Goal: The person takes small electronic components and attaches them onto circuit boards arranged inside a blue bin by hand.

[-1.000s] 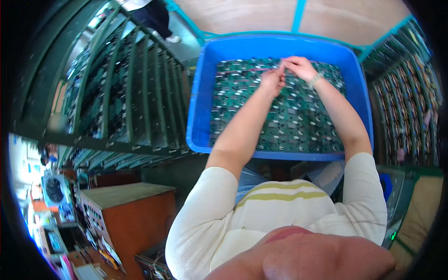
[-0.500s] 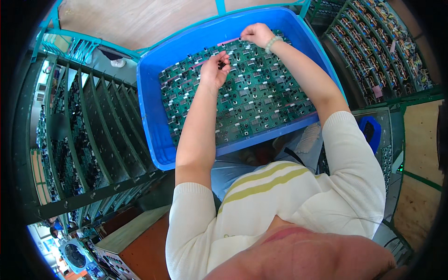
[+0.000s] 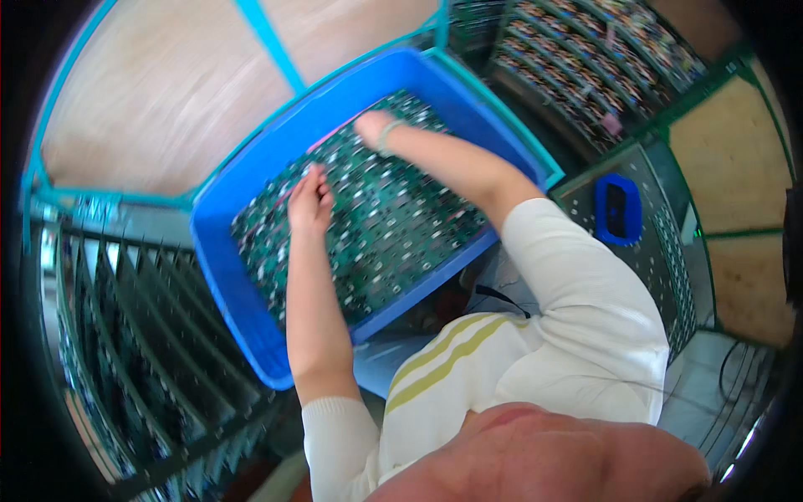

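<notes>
A large blue plastic tub [image 3: 401, 63] holds green circuit boards [image 3: 385, 226] laid side by side, studded with small black and white components. Over the boards at the left is my left hand [image 3: 311, 201], its fingers curled inward; small dark parts showed in its palm a moment before, but blur hides them now. My right hand [image 3: 374, 130], with a pale bead bracelet [image 3: 387, 138] at the wrist, reaches to the far edge of the boards. Its fingers point down in a closed pinch, and whatever they hold is hidden. A pink strip [image 3: 335, 134] runs along the boards' far edge.
Dark slotted racks with boards [image 3: 159, 335] stand at the left. More racks packed with wired boards [image 3: 577, 67] are at the far right. A small blue bin [image 3: 619, 209] sits on a surface to the right. Wooden panels in a turquoise frame [image 3: 276, 50] rise behind the tub.
The view has turned and blurred, so the tub now sits lower left and tilted. Both hands stay over the boards in much the same places, the left still curled, the right still at the far edge.
</notes>
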`<state>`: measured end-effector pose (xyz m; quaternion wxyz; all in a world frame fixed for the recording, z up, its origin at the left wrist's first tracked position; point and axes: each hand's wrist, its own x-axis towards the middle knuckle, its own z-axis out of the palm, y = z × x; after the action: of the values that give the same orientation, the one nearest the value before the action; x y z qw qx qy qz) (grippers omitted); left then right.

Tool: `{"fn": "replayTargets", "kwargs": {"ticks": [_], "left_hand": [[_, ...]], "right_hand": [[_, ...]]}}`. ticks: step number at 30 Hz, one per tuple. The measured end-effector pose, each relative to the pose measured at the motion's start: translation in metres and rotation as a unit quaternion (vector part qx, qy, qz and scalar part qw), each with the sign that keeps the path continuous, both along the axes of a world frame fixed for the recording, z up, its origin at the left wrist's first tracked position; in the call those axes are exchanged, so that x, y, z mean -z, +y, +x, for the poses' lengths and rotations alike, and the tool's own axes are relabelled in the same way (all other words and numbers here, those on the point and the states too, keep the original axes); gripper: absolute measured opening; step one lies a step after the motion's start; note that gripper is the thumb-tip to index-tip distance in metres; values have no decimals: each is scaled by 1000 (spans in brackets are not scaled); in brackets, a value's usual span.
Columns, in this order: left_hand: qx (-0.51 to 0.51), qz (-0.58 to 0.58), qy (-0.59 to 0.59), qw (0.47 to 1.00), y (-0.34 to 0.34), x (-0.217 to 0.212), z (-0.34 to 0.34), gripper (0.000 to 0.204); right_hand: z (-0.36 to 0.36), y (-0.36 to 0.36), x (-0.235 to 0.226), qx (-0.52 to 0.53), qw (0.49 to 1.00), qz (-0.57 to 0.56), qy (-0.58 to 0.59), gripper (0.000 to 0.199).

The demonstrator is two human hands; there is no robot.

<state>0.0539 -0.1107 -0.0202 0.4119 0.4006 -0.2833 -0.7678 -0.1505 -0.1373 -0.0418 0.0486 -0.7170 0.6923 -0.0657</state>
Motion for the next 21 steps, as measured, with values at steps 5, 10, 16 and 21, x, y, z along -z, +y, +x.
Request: {"fn": "replayTargets", "kwargs": {"ticks": [5, 10, 16, 21], "left_hand": [[15, -6, 1, 1000, 4, 0, -8, 17], [9, 6, 1, 1000, 3, 2, -9, 14], [-8, 10, 4, 1000, 0, 4, -7, 10], [-6, 8, -1, 1000, 0, 4, -5, 8]], "right_hand": [[-1, -6, -2, 87, 992, -1, -86, 21], [7, -13, -4, 110, 991, 51, -53, 22], [8, -12, 0, 102, 993, 35, -37, 22], [14, 5, -17, 62, 998, -33, 3, 19]]}}
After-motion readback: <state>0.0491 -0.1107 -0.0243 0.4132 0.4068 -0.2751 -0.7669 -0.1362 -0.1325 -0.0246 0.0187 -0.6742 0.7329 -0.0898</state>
